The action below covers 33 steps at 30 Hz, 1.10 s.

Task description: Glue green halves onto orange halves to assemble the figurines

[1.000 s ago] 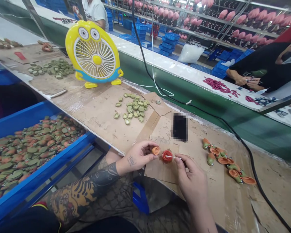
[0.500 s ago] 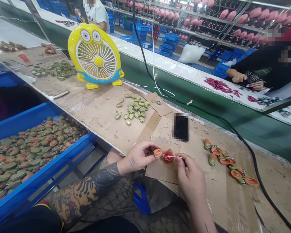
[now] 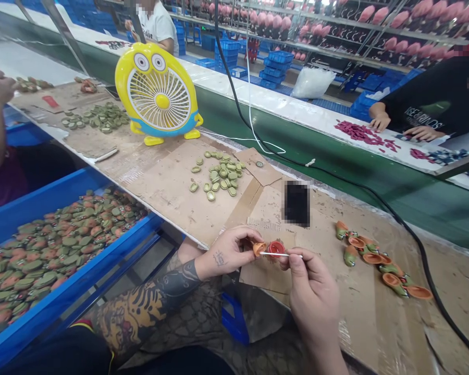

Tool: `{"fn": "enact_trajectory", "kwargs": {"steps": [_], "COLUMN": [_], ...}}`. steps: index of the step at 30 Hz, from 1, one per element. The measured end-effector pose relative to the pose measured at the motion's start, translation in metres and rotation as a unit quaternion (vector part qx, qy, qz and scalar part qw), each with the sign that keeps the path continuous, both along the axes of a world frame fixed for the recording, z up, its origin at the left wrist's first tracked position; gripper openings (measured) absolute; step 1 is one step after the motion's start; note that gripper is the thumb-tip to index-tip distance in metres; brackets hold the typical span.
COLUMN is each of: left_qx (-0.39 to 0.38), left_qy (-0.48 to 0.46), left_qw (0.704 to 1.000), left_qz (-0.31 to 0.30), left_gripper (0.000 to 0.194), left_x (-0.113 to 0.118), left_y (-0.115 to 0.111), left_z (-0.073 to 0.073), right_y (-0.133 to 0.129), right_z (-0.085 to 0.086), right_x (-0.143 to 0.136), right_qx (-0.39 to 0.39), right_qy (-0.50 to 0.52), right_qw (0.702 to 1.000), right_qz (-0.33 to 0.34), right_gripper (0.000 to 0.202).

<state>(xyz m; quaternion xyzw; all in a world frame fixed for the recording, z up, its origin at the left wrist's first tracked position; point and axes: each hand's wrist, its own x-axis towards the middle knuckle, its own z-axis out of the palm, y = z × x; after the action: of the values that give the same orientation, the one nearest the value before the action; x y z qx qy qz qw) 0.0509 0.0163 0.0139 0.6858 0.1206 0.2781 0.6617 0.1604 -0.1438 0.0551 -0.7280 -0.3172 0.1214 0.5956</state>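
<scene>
Between the fingertips of my left hand (image 3: 231,251) is a small hollow orange piece (image 3: 259,248), its opening turned to the right. My right hand (image 3: 315,291) pinches a thin white stick (image 3: 277,254), which looks like a cotton swab. The stick's left end meets the orange piece at its opening. Just behind the stick stands a small round pot of red paint or glue (image 3: 275,247) on the cardboard. Right of my right hand lie several orange and green hollow pieces (image 3: 372,258). Farther back is a loose pile of green oval pieces (image 3: 223,174).
A yellow fan (image 3: 160,96) stands on the cardboard-covered table (image 3: 172,192). At the left, a blue crate (image 3: 74,179) holds many green and orange pieces. A black cable (image 3: 375,200) runs along the far edge and down the right side. Co-workers sit at the left and across the bench.
My right hand has lifted the stick's tip out of the red pot and brought it left to the orange piece. The left hand still holds that piece, now turned more sideways.
</scene>
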Motion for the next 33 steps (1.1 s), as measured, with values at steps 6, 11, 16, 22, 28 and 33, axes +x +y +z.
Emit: {"fn": "enact_trajectory", "kwargs": {"steps": [6, 11, 16, 22, 28, 33], "left_qx": [0.013, 0.015, 0.017, 0.029, 0.037, 0.031], "left_qy": [-0.004, -0.002, 0.000, 0.013, 0.026, 0.028], "left_qw": [1.000, 1.000, 1.000, 0.999, 0.999, 0.999], "left_qz": [0.001, 0.000, 0.001, -0.004, -0.022, -0.024], "left_gripper": [0.018, 0.018, 0.018, 0.022, 0.026, 0.030], "left_x": [-0.002, -0.002, -0.002, -0.003, -0.005, -0.006], "left_y": [0.000, -0.001, -0.002, 0.000, 0.002, 0.001], "left_z": [0.006, 0.010, 0.010, 0.009, 0.010, 0.012], "right_y": [0.005, 0.007, 0.007, 0.004, 0.002, -0.003], "right_z": [-0.003, 0.001, 0.001, -0.002, -0.004, -0.011], "right_x": [0.001, 0.001, 0.002, 0.003, 0.003, 0.013], "right_qx": [-0.024, -0.028, -0.039, -0.044, -0.038, -0.044], "right_qy": [0.008, 0.003, -0.022, -0.078, -0.115, -0.155], "right_qw": [1.000, 1.000, 0.999, 0.996, 0.992, 0.985], "right_qz": [0.017, 0.005, -0.009, -0.024, -0.033, -0.055], "right_gripper": [0.034, 0.039, 0.038, 0.034, 0.029, 0.026]}}
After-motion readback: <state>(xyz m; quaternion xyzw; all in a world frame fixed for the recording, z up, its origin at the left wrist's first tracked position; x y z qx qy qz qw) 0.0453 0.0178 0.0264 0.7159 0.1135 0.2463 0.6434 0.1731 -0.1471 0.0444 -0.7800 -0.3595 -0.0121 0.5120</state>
